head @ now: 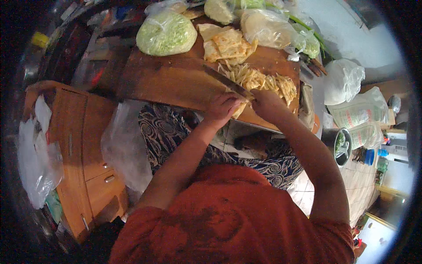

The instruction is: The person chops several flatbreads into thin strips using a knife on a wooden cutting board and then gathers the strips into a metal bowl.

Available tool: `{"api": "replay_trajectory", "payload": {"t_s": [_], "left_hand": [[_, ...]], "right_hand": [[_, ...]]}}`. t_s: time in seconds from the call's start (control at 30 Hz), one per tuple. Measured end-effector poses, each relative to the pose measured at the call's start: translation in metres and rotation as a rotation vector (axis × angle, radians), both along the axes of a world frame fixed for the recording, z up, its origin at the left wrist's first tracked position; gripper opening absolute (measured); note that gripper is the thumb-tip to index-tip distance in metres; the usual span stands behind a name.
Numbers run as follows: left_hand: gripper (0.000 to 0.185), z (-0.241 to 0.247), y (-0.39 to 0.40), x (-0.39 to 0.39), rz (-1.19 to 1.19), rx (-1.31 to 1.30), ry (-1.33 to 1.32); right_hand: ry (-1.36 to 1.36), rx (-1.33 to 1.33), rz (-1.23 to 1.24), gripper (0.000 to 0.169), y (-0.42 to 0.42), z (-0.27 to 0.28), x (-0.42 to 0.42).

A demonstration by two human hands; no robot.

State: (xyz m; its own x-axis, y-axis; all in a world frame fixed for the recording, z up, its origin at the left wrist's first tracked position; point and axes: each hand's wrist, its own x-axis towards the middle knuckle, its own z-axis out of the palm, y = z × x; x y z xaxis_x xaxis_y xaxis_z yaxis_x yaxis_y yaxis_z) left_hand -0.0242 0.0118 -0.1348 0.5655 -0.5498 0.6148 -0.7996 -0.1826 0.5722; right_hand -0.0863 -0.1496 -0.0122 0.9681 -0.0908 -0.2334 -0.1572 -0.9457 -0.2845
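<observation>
My right hand (pixel 267 104) grips the handle of a kitchen knife (pixel 227 81), whose long blade points up and left over a wooden board (pixel 165 82). Close beside it, my left hand (pixel 222 109) presses on a folded piece of flatbread (pixel 238 111) near the board's front edge. Just beyond the blade, a heap of flatbread strips (pixel 255 77) stretches to the right. Behind the strips lie uncut folded flatbreads (pixel 227 43), pale with browned patches. The knife handle is mostly hidden inside my right hand.
A plastic bag of shredded green vegetable (pixel 166 34) sits at the board's back left. Another filled clear bag (pixel 267 29) rests at the back right. Beside the board on the right are a white plastic bag (pixel 344 81) and a metal pot (pixel 342 147). A wooden cabinet (pixel 71 132) stands at left.
</observation>
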Motion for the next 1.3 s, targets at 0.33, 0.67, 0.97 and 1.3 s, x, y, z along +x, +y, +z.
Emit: {"api": "replay_trajectory", "payload": {"t_s": [0.33, 0.67, 0.97, 1.3], "left_hand": [[0.018, -0.010, -0.001, -0.008, -0.037, -0.059, 0.091], [0.011, -0.001, 0.003, 0.005, -0.060, 0.025, 0.041], [0.010, -0.018, -0.006, -0.010, 0.045, -0.050, 0.053], [0.010, -0.008, 0.001, 0.004, 0.177, 0.153, -0.143]], "right_hand": [[0.150, -0.045, 0.019, 0.020, -0.010, 0.028, -0.051], [0.051, 0.188, -0.177, 0.025, -0.014, 0.002, 0.010], [0.173, -0.051, 0.009, 0.020, -0.020, 0.041, -0.059], [0.047, -0.035, 0.009, 0.032, 0.013, -0.029, 0.019]]}}
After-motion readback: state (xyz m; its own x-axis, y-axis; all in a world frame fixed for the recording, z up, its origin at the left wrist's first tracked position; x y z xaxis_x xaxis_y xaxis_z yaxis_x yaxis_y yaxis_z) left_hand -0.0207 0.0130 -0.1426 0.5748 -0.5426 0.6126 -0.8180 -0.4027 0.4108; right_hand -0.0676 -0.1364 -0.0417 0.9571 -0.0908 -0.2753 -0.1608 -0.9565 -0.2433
